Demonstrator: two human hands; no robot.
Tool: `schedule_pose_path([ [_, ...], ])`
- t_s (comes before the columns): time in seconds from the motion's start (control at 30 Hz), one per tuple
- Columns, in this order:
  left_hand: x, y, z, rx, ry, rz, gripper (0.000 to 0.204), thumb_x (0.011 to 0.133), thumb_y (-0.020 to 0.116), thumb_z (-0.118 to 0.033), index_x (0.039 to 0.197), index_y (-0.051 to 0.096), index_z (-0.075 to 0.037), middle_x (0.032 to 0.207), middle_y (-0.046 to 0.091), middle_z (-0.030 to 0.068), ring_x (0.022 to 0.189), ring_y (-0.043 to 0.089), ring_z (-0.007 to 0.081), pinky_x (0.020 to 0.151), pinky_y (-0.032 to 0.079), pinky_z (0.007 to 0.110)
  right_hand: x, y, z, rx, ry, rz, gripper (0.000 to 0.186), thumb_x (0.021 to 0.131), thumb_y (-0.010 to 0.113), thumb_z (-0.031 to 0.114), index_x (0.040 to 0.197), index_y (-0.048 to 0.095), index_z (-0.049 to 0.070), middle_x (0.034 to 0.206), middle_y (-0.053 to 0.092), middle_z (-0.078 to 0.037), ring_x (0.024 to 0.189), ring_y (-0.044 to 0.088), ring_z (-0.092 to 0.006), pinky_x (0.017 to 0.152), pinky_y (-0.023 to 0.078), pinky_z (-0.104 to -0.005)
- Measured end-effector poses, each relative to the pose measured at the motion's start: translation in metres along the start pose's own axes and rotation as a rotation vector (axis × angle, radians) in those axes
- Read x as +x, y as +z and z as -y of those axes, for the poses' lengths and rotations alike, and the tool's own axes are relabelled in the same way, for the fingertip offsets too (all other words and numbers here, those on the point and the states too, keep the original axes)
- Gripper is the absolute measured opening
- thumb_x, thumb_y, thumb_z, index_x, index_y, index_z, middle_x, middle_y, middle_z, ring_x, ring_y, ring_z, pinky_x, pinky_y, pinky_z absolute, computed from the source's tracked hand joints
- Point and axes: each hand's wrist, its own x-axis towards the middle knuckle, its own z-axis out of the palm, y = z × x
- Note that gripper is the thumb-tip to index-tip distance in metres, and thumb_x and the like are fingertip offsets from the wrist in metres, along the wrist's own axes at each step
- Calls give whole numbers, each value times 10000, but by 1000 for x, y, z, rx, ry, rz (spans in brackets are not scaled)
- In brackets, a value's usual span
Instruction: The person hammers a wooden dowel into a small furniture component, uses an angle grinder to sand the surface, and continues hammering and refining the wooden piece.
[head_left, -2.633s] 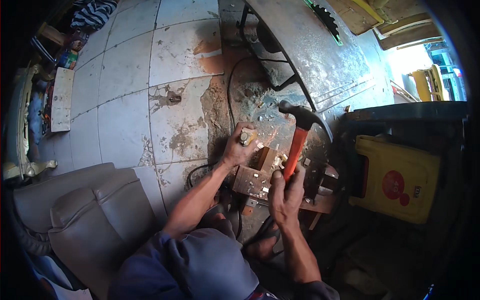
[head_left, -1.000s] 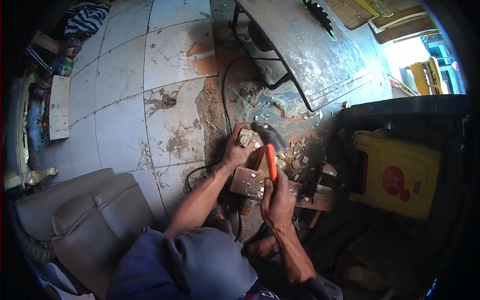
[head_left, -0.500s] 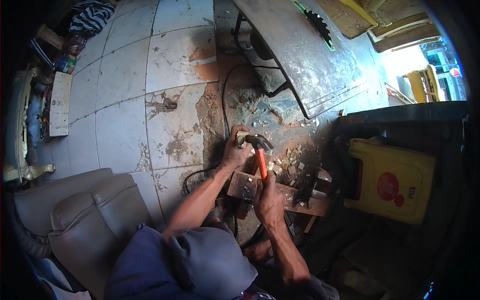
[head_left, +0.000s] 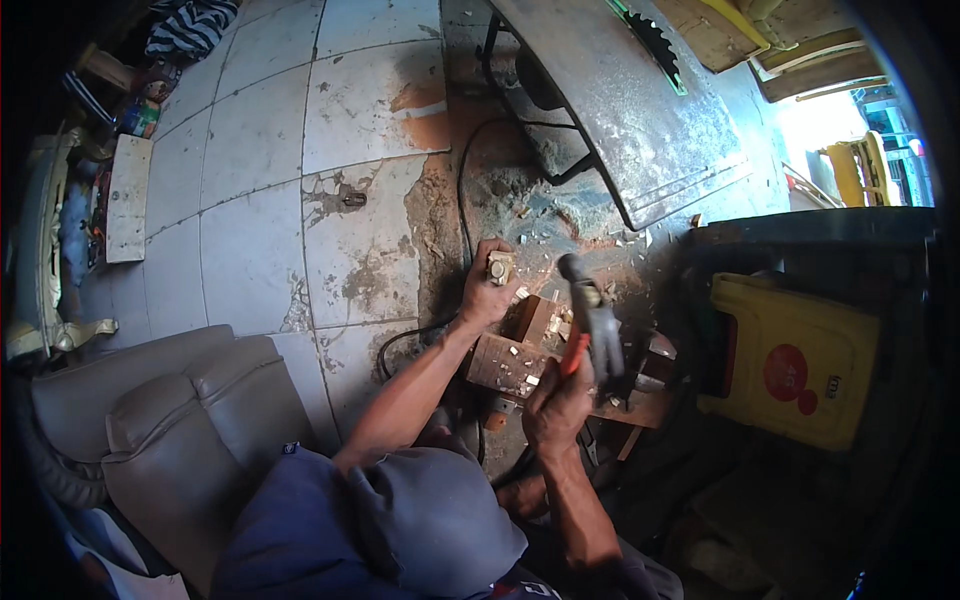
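My left hand (head_left: pixel 484 299) is closed around a pale wooden piece with a rounded end (head_left: pixel 499 268). I see it almost end-on, and its lower part is hidden. My right hand (head_left: pixel 560 411) grips the orange handle of a claw hammer (head_left: pixel 576 352). The hammer's dark head is blurred and raised, apart from the pale piece and to its right. Below the hands lies a brown wooden board (head_left: pixel 497 366) with chips on it. A reddish-brown wood block (head_left: pixel 535 319) sits against it, just right of my left hand.
A metal-topped saw table (head_left: pixel 640 130) with a toothed blade (head_left: pixel 655 48) stands ahead. To the right is a yellow plastic panel (head_left: pixel 800 365); a brown padded seat (head_left: pixel 190 420) is at left. A black cable (head_left: pixel 463 190) crosses the tiled floor (head_left: pixel 255 240). Wood chips lie around.
The hammer has swung up and right, off the pale piece it was against. My right hand moved right with it. My left hand keeps its hold, and the view has shifted slightly.
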Motion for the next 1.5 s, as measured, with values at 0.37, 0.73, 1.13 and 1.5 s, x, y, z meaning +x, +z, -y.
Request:
schedule_pose_path([
  [0.37, 4, 1, 0, 24, 28, -19, 479, 783, 707, 67, 1185, 500, -91, 991, 523, 5, 876, 522, 125, 798, 468, 282, 4, 6, -10, -175, 149, 345, 406, 974, 612, 59, 1346, 450, 30, 890, 673, -293, 731, 663, -520, 611, 504, -575],
  [0.73, 1, 2, 2, -105, -73, -10, 453, 788, 672, 118, 1145, 488, -93, 948, 521, -8, 846, 518, 94, 780, 471, 263, 7, 0, 2, -64, 70, 159, 449, 1012, 596, 149, 1435, 459, 84, 871, 668, -305, 763, 675, -503, 622, 526, -545],
  [1.13, 3, -2, -4, 6, -89, 25, 458, 801, 684, 94, 1177, 495, -88, 1009, 533, 3, 891, 540, 107, 811, 479, 261, 14, -8, 16, 157, -8, 70, 301, 1002, 597, 118, 1275, 528, 13, 825, 659, -259, 754, 674, -487, 586, 504, -508],
  [1.5, 1, -1, -21, -77, -71, 12, 461, 824, 672, 105, 1189, 486, -105, 1002, 529, -6, 902, 545, 102, 821, 487, 274, 16, 1, 5, 86, -171, -20, 167, 1011, 558, 189, 995, 623, 36, 807, 670, -265, 653, 668, -476, 574, 525, -544],
])
